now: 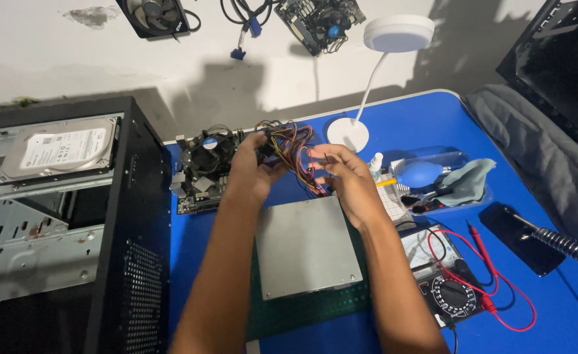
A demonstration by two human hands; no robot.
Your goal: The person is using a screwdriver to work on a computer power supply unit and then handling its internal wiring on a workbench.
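Observation:
My left hand [249, 172] grips a black connector at the end of a bundle of coloured power cables [293, 145]. My right hand [343, 176] holds the same bundle a little to the right, fingers curled around the wires. The cables run from a grey metal power supply box [305, 248] that lies flat on a green mat [302, 308] just below both hands. A motherboard with a round cooler fan [204, 165] lies to the left of my left hand.
An open black computer case [59, 229] with a hard drive [59, 149] stands at the left. A white desk lamp [394, 39], a blue air blower [420, 174], a grey cloth [469, 180], a multimeter with red leads [453, 292] and a black stand [522, 237] sit on the blue table [551, 314].

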